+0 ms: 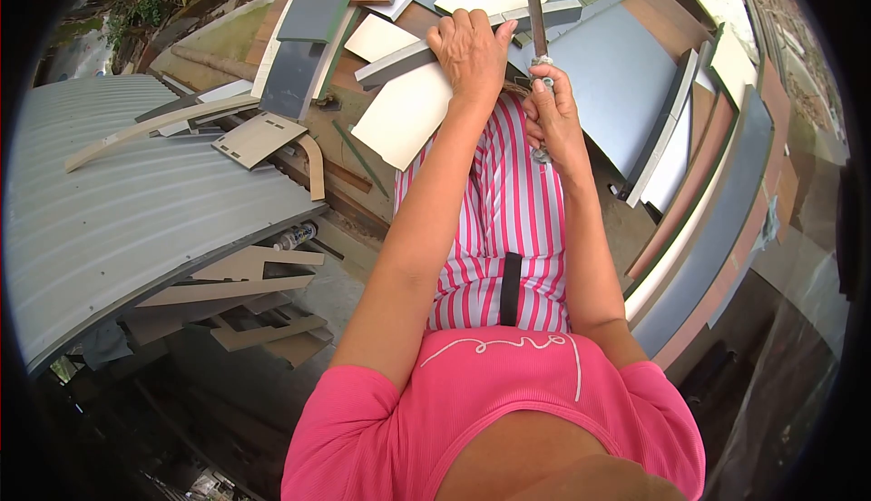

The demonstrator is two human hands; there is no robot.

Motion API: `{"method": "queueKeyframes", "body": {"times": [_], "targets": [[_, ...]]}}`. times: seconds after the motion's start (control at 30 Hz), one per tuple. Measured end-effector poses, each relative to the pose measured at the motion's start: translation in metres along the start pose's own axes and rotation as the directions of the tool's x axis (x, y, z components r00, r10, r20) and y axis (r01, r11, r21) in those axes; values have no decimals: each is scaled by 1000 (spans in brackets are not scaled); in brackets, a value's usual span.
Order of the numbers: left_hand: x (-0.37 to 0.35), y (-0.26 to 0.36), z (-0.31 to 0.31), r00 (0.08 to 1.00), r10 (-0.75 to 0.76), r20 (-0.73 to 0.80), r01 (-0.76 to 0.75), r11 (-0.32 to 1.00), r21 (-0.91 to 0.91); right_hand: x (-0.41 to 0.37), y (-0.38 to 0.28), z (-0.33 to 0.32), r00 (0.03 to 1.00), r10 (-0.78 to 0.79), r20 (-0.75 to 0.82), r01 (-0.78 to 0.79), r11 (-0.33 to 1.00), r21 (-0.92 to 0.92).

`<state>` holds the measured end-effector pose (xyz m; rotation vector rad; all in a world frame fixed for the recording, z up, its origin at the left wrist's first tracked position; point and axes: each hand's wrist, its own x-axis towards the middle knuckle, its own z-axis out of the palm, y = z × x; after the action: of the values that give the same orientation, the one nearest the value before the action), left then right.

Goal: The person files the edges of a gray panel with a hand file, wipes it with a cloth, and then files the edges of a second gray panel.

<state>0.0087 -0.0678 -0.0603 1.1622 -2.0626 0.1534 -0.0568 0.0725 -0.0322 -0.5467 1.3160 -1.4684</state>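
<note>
My left hand [472, 54] is closed over a narrow grey strip of board [392, 69], its fingers curled across the far edge and the thumb stretched to the right. The strip slants up to the right, its edge marked off in short segments. My right hand [555, 118] grips the handle of a long tool with a narrow dark metal blade [533, 6]; pale lumpy wrapping shows at the handle. The blade points away from me, crossing over the strip's right part. Its tip is cut off by the frame's top. A cream board piece [408, 124] lies below my left hand.
Loose boards surround my lap, including a large blue-grey panel [599, 83] and long curved-looking strips [726, 220] at the right. A corrugated metal sheet [118, 201] lies at the left, with a can [296, 235] by its edge and board offcuts [231, 289] below.
</note>
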Motion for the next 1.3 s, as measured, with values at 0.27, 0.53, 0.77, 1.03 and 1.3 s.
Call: {"method": "queueKeyframes", "body": {"times": [0.27, 0.53, 0.77, 1.03, 1.3], "targets": [[2, 1, 0, 999, -23, 23, 23, 1000, 1, 2, -16, -4, 999, 32, 10, -31, 995, -90], [2, 1, 0, 999, -30, 31, 30, 1000, 0, 1, -21, -6, 998, 54, 29, -51, 995, -85], [-1, 1, 0, 999, -27, 30, 28, 1000, -12, 2, -13, -17, 989, 115, 90, -132, 967, 217], [1, 2, 1, 1000, -19, 22, 19, 1000, -15, 6, -11, -20, 987, 115, 114, -146, 937, 316], [2, 2, 1, 999, -24, 38, 24, 1000, -5, 5, -16, -11, 990, 113, 82, -134, 940, 315]]}}
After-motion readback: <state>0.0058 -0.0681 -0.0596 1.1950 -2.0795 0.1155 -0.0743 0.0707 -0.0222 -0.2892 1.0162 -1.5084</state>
